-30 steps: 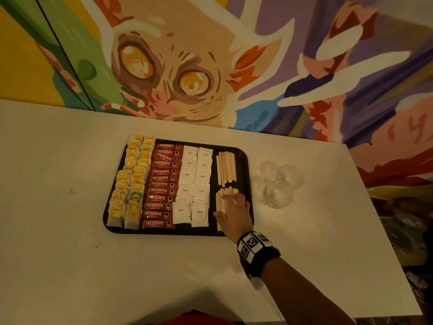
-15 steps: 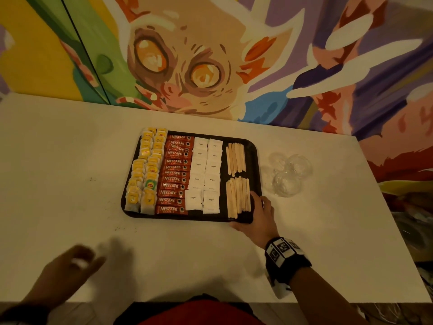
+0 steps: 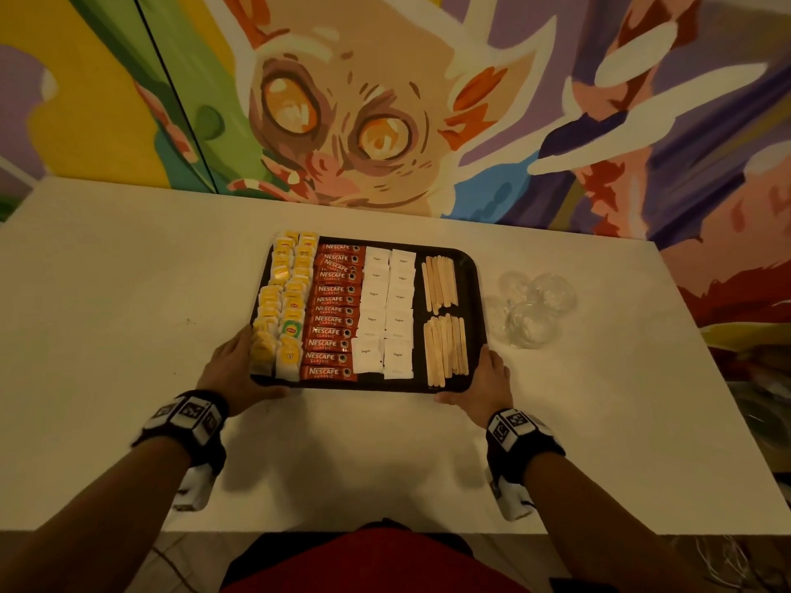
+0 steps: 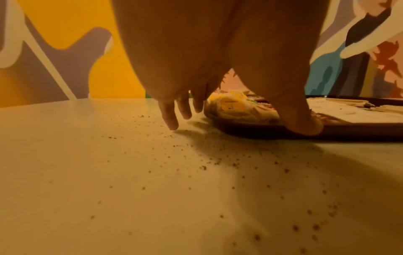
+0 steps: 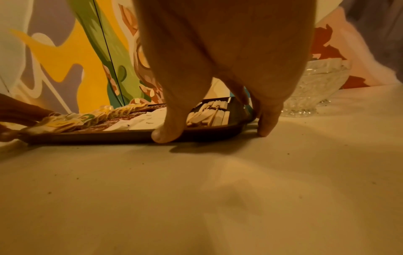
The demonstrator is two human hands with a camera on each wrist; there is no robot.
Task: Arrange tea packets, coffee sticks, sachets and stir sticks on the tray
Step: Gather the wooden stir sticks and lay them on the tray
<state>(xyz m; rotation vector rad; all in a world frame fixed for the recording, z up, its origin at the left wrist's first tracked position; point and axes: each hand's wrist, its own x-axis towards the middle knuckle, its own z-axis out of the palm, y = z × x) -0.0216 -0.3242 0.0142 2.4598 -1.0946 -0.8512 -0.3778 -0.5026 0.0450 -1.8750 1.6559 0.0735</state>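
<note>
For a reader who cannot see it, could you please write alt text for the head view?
Both hands, left hand and right hand, hold the near corners of a black tray lined with tea packets, coffee sticks, sachets and stir sticks.

glass bowls [image 3: 535,308] crowd tray's [image 3: 471,271] rt side, table [image 3: 128,336] lt bare

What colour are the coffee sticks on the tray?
The coffee sticks are red with white lettering, clearest in the head view.
</note>
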